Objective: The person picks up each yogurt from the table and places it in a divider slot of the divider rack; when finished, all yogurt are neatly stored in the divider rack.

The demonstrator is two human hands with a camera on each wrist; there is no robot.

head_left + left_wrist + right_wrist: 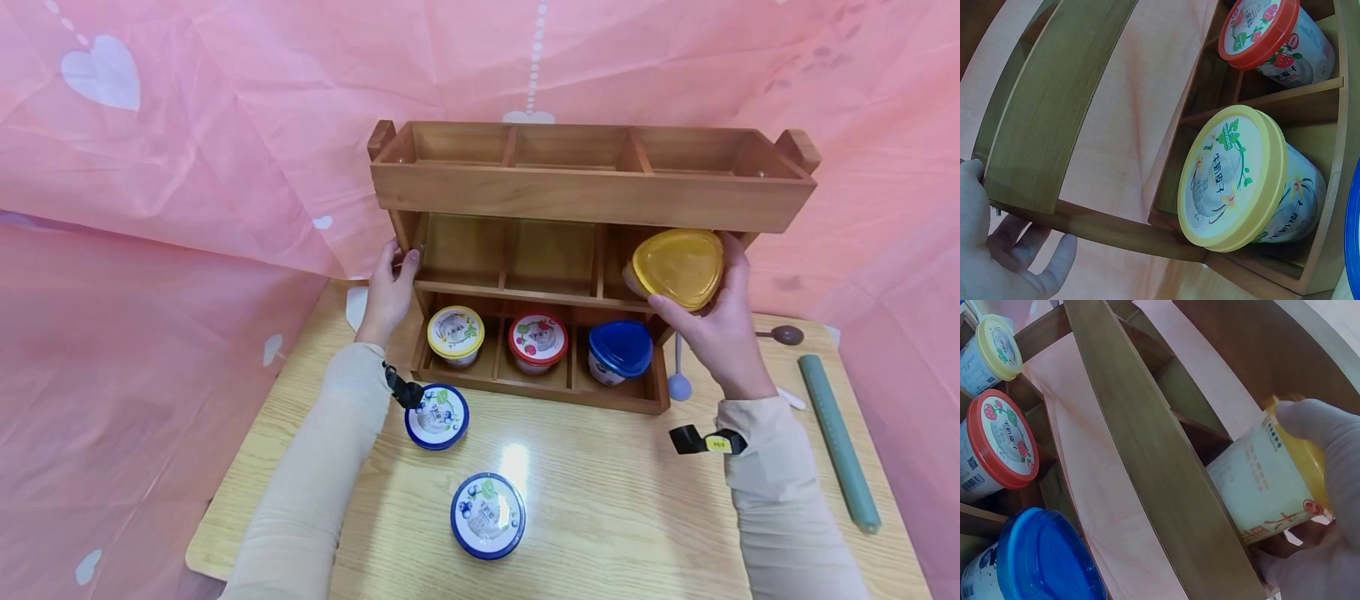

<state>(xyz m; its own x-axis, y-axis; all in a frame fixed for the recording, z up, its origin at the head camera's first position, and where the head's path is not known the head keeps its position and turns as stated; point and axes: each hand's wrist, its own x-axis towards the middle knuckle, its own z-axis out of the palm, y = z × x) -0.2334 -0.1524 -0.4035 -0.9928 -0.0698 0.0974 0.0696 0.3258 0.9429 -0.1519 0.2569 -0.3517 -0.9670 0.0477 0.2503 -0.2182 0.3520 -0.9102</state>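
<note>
A wooden three-tier rack (592,187) stands at the back of the table, each tier split into three compartments. My left hand (390,292) grips its left side at the middle tier, thumb in front and fingers round the side piece. My right hand (723,321) holds a tub with a yellow translucent lid (678,265), thumb on the near edge and fingers at the far side. That tub is tilted, its bottom in the middle tier's right compartment. Below, the bottom tier holds a yellow-lidded round tub (456,332), a red-lidded tub (537,340) and a blue-lidded tub (621,348).
Two blue-rimmed tubs (487,515) are on the table in front of the rack. At the right are a light purple spoon (678,385), a brown spoon (786,335) and a green stick (838,442). Pink cloth (225,125) hangs behind and beside the table.
</note>
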